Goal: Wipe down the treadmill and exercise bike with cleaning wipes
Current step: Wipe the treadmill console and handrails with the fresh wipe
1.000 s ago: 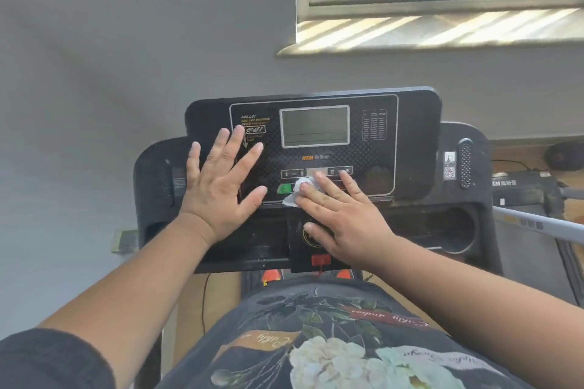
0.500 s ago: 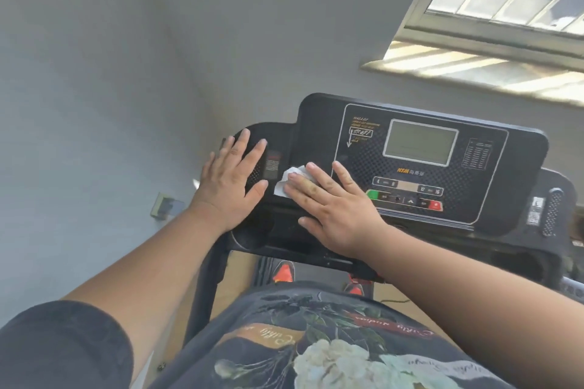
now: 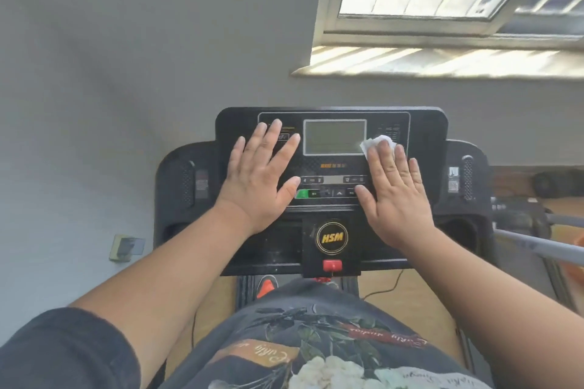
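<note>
On the console [image 3: 423, 133], right hand [image 3: 395, 189] presses wipe [image 3: 376, 144] flat.

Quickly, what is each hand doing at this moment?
Left hand: open, fingers spread flat on the treadmill console, holding nothing.
Right hand: open, straight fingers pressing the white wipe on the console beside the display.

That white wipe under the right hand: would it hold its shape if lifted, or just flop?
Probably flop: the wipe lies crumpled and thin under the right hand. It looks very light. Flat fingers pressing it on the console suggest it slides easily.
</note>
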